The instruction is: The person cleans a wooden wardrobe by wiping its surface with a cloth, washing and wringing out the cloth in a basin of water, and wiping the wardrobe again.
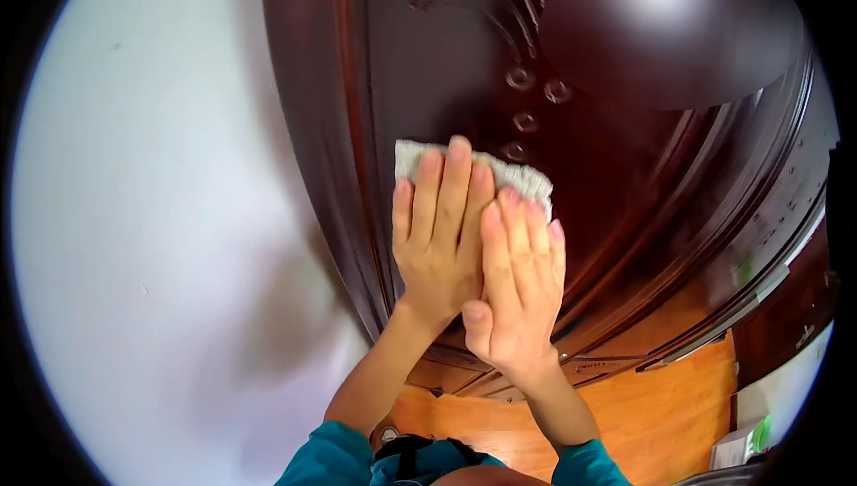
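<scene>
Both of my hands lie flat on a light, folded cloth (527, 181), pressed against a dark, glossy wooden panel (428, 66) with carved round ornaments. My left hand (439, 227) has its fingers stretched out over the cloth's left and middle part. Beside it, slightly lower and to the right, my right hand (520, 281) rests with straight fingers whose tips touch the cloth's lower right part. The cloth's upper edge shows beyond the fingertips; the rest of it is hidden under my hands.
A pale wall (152, 200) runs along the left. An orange-brown wooden floor (643, 423) shows below. At the lower right stands a white box (734, 448) with a green item (761, 433). A blurred oval (669, 31) covers the upper right.
</scene>
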### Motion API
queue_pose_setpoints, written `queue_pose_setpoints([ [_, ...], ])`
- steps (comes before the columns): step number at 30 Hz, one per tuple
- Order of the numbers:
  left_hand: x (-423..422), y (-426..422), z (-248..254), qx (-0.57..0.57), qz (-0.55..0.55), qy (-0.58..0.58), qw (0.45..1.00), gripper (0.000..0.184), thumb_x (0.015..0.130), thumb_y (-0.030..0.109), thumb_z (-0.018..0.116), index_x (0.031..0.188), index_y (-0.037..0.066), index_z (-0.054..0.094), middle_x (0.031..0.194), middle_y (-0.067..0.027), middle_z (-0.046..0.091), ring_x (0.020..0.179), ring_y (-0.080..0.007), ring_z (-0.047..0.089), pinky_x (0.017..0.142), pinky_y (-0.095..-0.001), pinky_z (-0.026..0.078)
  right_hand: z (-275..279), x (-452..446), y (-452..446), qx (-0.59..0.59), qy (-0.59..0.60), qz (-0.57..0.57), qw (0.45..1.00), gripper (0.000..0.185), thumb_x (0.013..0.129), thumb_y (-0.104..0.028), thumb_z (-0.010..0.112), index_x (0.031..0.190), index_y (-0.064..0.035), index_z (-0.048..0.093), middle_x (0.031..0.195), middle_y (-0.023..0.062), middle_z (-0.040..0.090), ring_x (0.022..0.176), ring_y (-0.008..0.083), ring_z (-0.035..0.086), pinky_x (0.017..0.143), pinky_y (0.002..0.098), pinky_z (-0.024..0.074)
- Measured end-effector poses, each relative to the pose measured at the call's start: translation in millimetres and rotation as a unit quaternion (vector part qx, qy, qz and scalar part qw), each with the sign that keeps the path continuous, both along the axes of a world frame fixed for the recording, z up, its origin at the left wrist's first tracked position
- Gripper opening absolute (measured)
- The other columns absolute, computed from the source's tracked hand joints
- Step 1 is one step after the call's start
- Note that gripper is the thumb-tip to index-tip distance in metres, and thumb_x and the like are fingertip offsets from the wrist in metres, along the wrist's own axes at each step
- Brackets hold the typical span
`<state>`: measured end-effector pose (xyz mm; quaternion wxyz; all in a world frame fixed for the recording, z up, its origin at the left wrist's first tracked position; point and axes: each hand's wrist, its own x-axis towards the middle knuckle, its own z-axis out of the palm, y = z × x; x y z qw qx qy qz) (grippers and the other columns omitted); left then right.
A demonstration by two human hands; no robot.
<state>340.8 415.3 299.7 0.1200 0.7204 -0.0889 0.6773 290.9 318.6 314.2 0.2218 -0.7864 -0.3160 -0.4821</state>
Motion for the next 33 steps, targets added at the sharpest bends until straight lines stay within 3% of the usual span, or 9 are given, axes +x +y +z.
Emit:
queue_pose_setpoints([
  [1,0.3,8.6,13.3,0.008,0.0,-0.003,1.0,0.043,0.094,0.027,0.036,0.123,0.001,0.054,0.135,-0.0143,0.047,0.13,-0.03,0.039,0.111,-0.0424,0.019,10.9,6.0,6.1,0.008,-0.029,0.008,1.0,0.06,0.096,-0.042,0.025,0.126,0.0026,0.051,0.13,0.018,0.051,0.124,0.0323,0.044,0.106,0.0432,0.0237],
  [3,-1.3,26.9,29.5,0.011,-0.109,-0.019,0.994,0.052,0.093,0.029,0.026,0.13,0.0,0.049,0.137,-0.0143,0.045,0.13,-0.0293,0.039,0.112,-0.0402,0.018,25.5,11.2,12.4,-0.008,-0.055,-0.024,0.998,0.056,0.096,-0.035,0.023,0.128,0.0026,0.049,0.134,0.0181,0.047,0.127,0.0325,0.042,0.107,0.0428,0.0225],
  [10,-11.2,50.5,28.6,0.054,-0.132,0.047,0.989,0.048,0.093,0.028,0.033,0.132,0.005,0.048,0.14,-0.0077,0.044,0.131,-0.0223,0.037,0.112,-0.0401,0.016,19.9,11.5,25.6,-0.044,-0.077,-0.141,0.986,0.047,0.094,-0.026,0.033,0.129,0.0017,0.049,0.135,0.0194,0.046,0.128,0.0336,0.04,0.109,0.0443,0.0189],
  [17,-4.5,73.0,77.9,0.06,-0.079,-0.011,0.995,0.048,0.095,0.031,0.03,0.131,0.004,0.047,0.14,-0.0068,0.043,0.132,-0.0204,0.037,0.113,-0.0448,0.011,66.7,21.4,51.8,-0.058,-0.148,-0.181,0.97,0.045,0.092,-0.02,0.038,0.131,0.0014,0.046,0.138,0.0172,0.043,0.13,0.0336,0.038,0.109,0.0446,0.0182],
  [23,-13.3,72.9,9.5,0.061,-0.039,0.096,0.993,0.049,0.095,0.034,0.031,0.134,0.008,0.045,0.142,-0.0054,0.041,0.133,-0.0191,0.035,0.113,-0.0483,-0.001,7.0,6.0,52.8,-0.069,-0.05,-0.157,0.984,0.046,0.089,-0.019,0.037,0.127,0.0033,0.05,0.133,0.0201,0.047,0.127,0.0373,0.04,0.109,0.0462,0.0179],
  [25,-10.5,77.2,-6.7,0.068,-0.009,0.071,0.995,0.049,0.095,0.034,0.03,0.135,0.008,0.045,0.142,-0.0051,0.041,0.133,-0.0192,0.035,0.112,-0.0493,-0.003,-7.4,7.7,58.0,-0.093,-0.068,-0.164,0.98,0.049,0.085,-0.011,0.039,0.131,0.0063,0.044,0.137,0.0233,0.042,0.131,0.0417,0.033,0.109,0.0509,0.0174],
  [26,-9.6,78.7,-11.8,0.07,0.018,0.054,0.996,0.05,0.095,0.035,0.03,0.135,0.009,0.044,0.142,-0.0049,0.041,0.133,-0.0193,0.034,0.111,-0.0504,-0.005,-6.7,8.7,59.4,-0.086,-0.07,-0.154,0.982,0.047,0.083,-0.006,0.044,0.128,0.0064,0.047,0.134,0.0237,0.044,0.128,0.0421,0.037,0.108,0.0507,0.0195],
  [30,-7.9,102.3,38.5,-0.004,0.004,0.065,0.998,0.05,0.097,0.032,0.027,0.135,0.003,0.043,0.141,-0.0096,0.042,0.133,-0.0239,0.035,0.111,-0.0517,-0.005,42.3,15.9,93.2,-0.093,-0.09,-0.13,0.983,0.043,0.085,-0.004,0.054,0.127,0.0005,0.05,0.135,0.0157,0.046,0.127,0.0317,0.042,0.108,0.0465,0.0221],
  [33,0.0,116.4,55.6,-0.003,0.0,0.02,1.0,0.05,0.097,0.03,0.028,0.134,-0.001,0.043,0.14,-0.012,0.042,0.133,-0.0263,0.035,0.112,-0.0503,-0.001,55.3,23.8,110.9,-0.063,-0.125,-0.147,0.979,0.042,0.086,-0.003,0.053,0.128,0.001,0.05,0.136,0.0161,0.046,0.128,0.0318,0.041,0.109,0.0453,0.0203],
])
